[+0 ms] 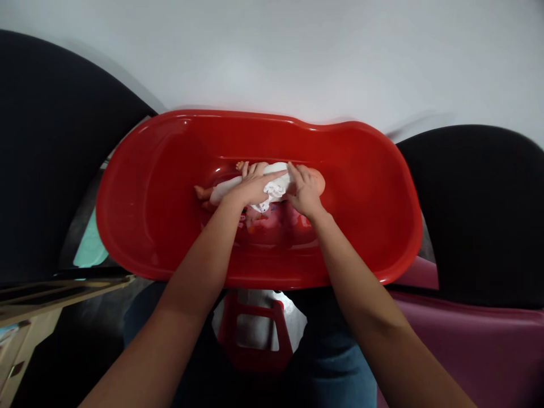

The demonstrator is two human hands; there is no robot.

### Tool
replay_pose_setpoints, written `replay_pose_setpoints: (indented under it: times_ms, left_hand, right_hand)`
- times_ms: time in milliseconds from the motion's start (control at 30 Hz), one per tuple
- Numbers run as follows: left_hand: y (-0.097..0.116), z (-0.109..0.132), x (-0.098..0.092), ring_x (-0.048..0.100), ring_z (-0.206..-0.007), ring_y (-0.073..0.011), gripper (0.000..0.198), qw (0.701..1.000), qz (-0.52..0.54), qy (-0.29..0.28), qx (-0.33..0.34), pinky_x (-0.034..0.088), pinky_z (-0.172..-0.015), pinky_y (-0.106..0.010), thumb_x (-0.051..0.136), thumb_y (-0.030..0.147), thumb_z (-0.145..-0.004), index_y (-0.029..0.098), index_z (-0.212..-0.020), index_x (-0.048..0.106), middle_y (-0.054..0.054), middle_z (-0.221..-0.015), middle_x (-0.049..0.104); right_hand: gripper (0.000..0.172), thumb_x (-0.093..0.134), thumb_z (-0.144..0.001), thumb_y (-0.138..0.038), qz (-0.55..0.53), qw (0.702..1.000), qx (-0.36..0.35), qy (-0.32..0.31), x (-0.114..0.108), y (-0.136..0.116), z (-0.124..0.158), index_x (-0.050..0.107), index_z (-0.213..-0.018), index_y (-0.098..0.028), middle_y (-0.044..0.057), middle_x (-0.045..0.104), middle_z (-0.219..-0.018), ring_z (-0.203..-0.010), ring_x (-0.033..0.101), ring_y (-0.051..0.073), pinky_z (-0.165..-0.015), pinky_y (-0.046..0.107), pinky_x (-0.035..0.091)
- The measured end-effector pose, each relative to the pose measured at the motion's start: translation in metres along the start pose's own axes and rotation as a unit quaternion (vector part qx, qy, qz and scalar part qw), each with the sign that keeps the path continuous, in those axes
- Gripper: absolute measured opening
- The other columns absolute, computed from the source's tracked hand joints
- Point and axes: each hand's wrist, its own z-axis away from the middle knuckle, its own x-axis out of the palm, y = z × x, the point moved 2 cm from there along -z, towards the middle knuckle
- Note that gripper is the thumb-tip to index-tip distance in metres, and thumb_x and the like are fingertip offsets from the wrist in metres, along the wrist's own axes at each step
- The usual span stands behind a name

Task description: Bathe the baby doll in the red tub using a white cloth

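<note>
A baby doll (315,180) in white clothing lies on its back or side on the floor of a red plastic tub (170,130). Its head points right, and its bare feet (204,193) point left. My left hand (254,187) rests across the doll's middle with its fingers stretched out, the index finger along the white clothing. Crumpled white cloth (276,191) bunches beside that hand. My right hand (305,191) curves over the doll's head and neck, thumb on the near side. Much of the doll's face and upper body is hidden under my hands.
Black chair backs stand at the left (55,158) and right (480,215) of the tub. Below it is a red stool (255,357). A wooden frame (34,340) sits lower left, a maroon padded seat (467,351) lower right. Behind the tub is a white surface (272,51).
</note>
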Motion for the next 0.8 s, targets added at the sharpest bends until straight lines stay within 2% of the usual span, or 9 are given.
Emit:
replay_pose_setpoints:
  times_ms: [67, 133, 367, 467, 567, 633, 667, 733, 800]
  left_hand:
    - [-0.003, 0.000, 0.005, 0.042, -0.141, -0.0400, 0.078, 1.000, -0.002, 0.002, 0.004, 0.022, -0.131, -0.062, 0.079, 0.019, -0.088, 0.041, -0.161, 0.059, -0.009, -0.149, 0.050]
    - [-0.006, 0.001, 0.008, 0.043, -0.142, -0.0399, 0.077, 1.000, 0.001, 0.013, 0.007, 0.023, -0.131, -0.062, 0.078, 0.019, -0.088, 0.041, -0.160, 0.060, -0.009, -0.149, 0.050]
    - [-0.007, 0.025, 0.008, 0.033, -0.155, -0.0404, 0.060, 0.996, -0.008, 0.084, 0.044, 0.018, -0.135, -0.062, 0.083, 0.020, -0.088, 0.029, -0.146, 0.070, -0.012, -0.163, 0.039]
    - [-0.001, 0.040, 0.012, 0.036, -0.151, -0.0405, 0.042, 0.991, -0.053, 0.099, 0.078, 0.025, -0.131, -0.060, 0.082, 0.021, -0.090, 0.025, -0.131, 0.076, -0.015, -0.155, 0.049]
    - [0.000, 0.056, 0.023, 0.051, -0.133, -0.0355, 0.021, 0.976, -0.116, 0.037, 0.180, 0.036, -0.120, -0.056, 0.071, 0.022, -0.101, 0.025, -0.121, 0.079, -0.013, -0.132, 0.065]
    - [-0.009, 0.066, 0.030, 0.057, -0.122, -0.0320, 0.016, 0.953, -0.143, -0.026, 0.265, 0.041, -0.112, -0.051, 0.066, 0.021, -0.105, 0.024, -0.114, 0.079, -0.012, -0.121, 0.070]
    - [-0.017, 0.071, 0.031, 0.059, -0.118, -0.0313, 0.014, 0.949, -0.152, -0.032, 0.273, 0.043, -0.110, -0.050, 0.066, 0.020, -0.105, 0.022, -0.108, 0.080, -0.012, -0.117, 0.071]
    - [-0.040, 0.078, 0.028, 0.061, -0.108, -0.0306, 0.016, 0.956, -0.175, 0.004, 0.234, 0.046, -0.103, -0.048, 0.065, 0.018, -0.104, 0.021, -0.102, 0.080, -0.012, -0.109, 0.071]
    - [-0.064, 0.086, 0.018, 0.060, -0.114, -0.0329, 0.020, 0.966, -0.179, 0.054, 0.179, 0.046, -0.102, -0.049, 0.063, 0.014, -0.102, 0.022, -0.102, 0.082, -0.013, -0.115, 0.071]
  right_hand:
    - [0.099, 0.063, -0.087, -0.020, 0.036, 0.998, -0.021, -0.056, 0.007, 0.001, 0.002, 0.025, -0.178, -0.020, 0.021, 0.055, -0.152, -0.139, 0.050, 0.041, -0.118, 0.061, 0.041]
    - [0.099, 0.063, -0.090, -0.021, 0.067, 0.996, -0.012, -0.060, 0.013, 0.000, 0.003, 0.021, -0.179, -0.020, 0.022, 0.058, -0.143, -0.130, 0.053, 0.040, -0.114, 0.059, 0.043]
    - [0.071, 0.050, -0.103, -0.025, 0.108, 0.993, -0.011, -0.048, 0.015, -0.016, 0.004, 0.040, -0.173, -0.022, 0.020, 0.061, -0.128, -0.117, 0.051, 0.037, -0.105, 0.051, 0.043]
    - [0.064, 0.044, -0.107, -0.022, 0.110, 0.993, -0.010, -0.048, 0.013, -0.018, 0.004, 0.045, -0.171, -0.023, 0.018, 0.061, -0.127, -0.113, 0.051, 0.034, -0.103, 0.047, 0.041]
    - [0.063, 0.040, -0.108, -0.018, 0.110, 0.993, -0.007, -0.049, 0.013, -0.019, 0.004, 0.046, -0.170, -0.023, 0.018, 0.062, -0.129, -0.112, 0.050, 0.032, -0.102, 0.045, 0.038]
    - [0.061, 0.036, -0.109, -0.016, 0.107, 0.993, -0.010, -0.045, 0.014, -0.019, 0.004, 0.047, -0.168, -0.023, 0.018, 0.063, -0.128, -0.114, 0.050, 0.032, -0.102, 0.043, 0.037]
    - [0.060, 0.035, -0.109, -0.016, 0.105, 0.993, -0.010, -0.043, 0.014, -0.019, 0.004, 0.049, -0.167, -0.023, 0.018, 0.063, -0.128, -0.115, 0.049, 0.032, -0.102, 0.043, 0.037]
    - [0.058, 0.033, -0.110, -0.016, 0.102, 0.994, -0.008, -0.040, 0.013, -0.020, 0.003, 0.051, -0.165, -0.023, 0.018, 0.064, -0.127, -0.116, 0.049, 0.033, -0.101, 0.043, 0.036]
    - [0.057, 0.034, -0.110, -0.016, 0.097, 0.994, -0.007, -0.039, 0.012, -0.021, 0.003, 0.054, -0.163, -0.024, 0.018, 0.064, -0.127, -0.117, 0.048, 0.033, -0.101, 0.043, 0.035]
